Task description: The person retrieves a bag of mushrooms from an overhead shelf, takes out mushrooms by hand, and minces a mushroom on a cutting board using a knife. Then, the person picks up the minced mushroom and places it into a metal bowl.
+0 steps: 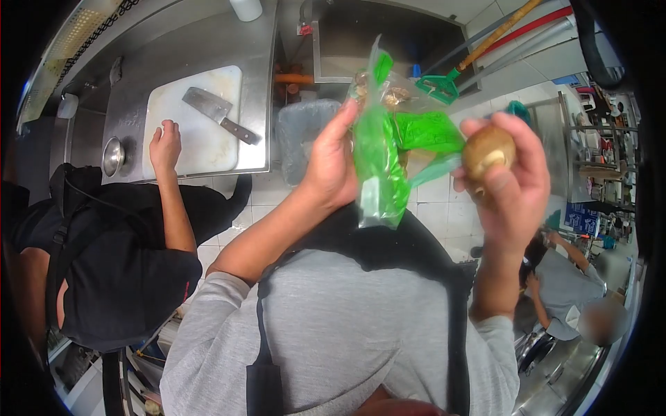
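Observation:
My left hand [331,156] holds a clear and green plastic bag [380,156] by its left side, in front of my chest. Brown mushroom-like pieces [397,96] show through the upper part of the bag. To the right of the bag, my right hand [513,170] grips a round brown mushroom [488,151] between thumb and fingers. The mushroom's pale stem side faces my thumb. A bluish-green flap of plastic reaches from the bag toward my right fingers; whether they touch it cannot be told.
At the left, a steel counter [260,76] bears a white cutting board [198,156], a cleaver [211,107] and a metal bowl [113,157]. A co-worker's hand [165,145] rests on the board. Behind my left hand stands a lined bin [295,132]. Another person [565,277] is at lower right.

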A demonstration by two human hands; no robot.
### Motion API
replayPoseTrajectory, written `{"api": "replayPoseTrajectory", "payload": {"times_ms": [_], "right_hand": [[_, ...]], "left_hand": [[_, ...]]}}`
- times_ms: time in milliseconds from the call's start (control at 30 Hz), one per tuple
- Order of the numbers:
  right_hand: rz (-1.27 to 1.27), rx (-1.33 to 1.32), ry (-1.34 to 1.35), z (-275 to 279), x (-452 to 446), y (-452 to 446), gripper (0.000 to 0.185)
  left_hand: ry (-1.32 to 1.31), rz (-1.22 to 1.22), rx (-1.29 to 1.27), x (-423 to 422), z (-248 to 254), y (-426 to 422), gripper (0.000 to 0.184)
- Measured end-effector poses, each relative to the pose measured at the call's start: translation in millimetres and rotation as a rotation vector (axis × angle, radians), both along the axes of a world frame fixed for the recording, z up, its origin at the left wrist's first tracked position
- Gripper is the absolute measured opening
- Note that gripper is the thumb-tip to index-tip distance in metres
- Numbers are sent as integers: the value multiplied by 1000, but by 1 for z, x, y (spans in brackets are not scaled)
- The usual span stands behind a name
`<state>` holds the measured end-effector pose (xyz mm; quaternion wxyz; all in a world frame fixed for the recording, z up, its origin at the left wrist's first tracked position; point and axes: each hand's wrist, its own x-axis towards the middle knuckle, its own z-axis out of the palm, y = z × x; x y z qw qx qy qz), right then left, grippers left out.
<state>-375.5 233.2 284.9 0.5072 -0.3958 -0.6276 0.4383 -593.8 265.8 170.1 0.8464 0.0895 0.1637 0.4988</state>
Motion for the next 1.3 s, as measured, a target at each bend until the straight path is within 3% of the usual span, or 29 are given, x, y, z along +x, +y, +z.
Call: {"api": "replayPoseTrajectory", "payload": {"times_ms": [67,133,200,267,467,533,567,600,667,700,833,900,933,1000,1067,1133,1167,1200,1233,1267,1300], "right_hand": [[145,-205,373,-7,6,4,58],[279,-228,437,-15,21,7,64],[419,-364,821,-13,21,7,67],[474,-384,868,-16,26,6,71],[516,-275,870,-24,28,0,53],[456,25,410,-19,25,0,38],[237,68,123,-4,17,-11,38],[238,66,124,3,11,-14,38],[-14,277,-583,12,5,-14,43],[6,396,-641,6,6,-7,49],[-50,333,-593,-2,7,-10,59],[-40,368,-665,4,6,-11,92],[-43,372,-666,2,0,-12,92],[-99,165,-602,-8,-24,-15,124],[-125,206,-675,-32,-32,-11,131],[-249,280,-704,-43,-40,-4,92],[-257,278,-702,-47,-38,2,92],[-231,275,-590,-51,-34,8,69],[-209,271,-481,-53,-28,14,46],[-226,269,-482,-50,-23,18,46],[-153,-23,-305,-45,-17,21,31]], "left_hand": [[72,27,59,0,-12,-3,51],[42,-11,46,1,-48,0,61],[-45,4,37,0,-37,-2,63],[-106,2,39,1,-30,-3,65],[-237,-10,53,3,-26,-5,71],[-179,15,52,4,-25,-6,71],[-155,26,57,4,-23,-6,71],[-133,35,58,4,-23,-6,71],[-95,55,65,3,-21,-4,72],[-75,63,66,3,-20,-4,72],[-9,103,70,1,-16,-4,72],[62,105,60,3,-9,-2,76],[61,104,64,6,-11,-1,76],[115,194,63,10,-17,3,74],[60,148,71,11,-19,5,73],[164,200,70,16,-23,5,69],[132,209,116,14,-34,12,64],[246,339,152,25,-28,12,79],[252,295,173,24,-22,12,81],[257,246,195,22,-18,11,82],[254,226,203,21,-16,8,82]]}}
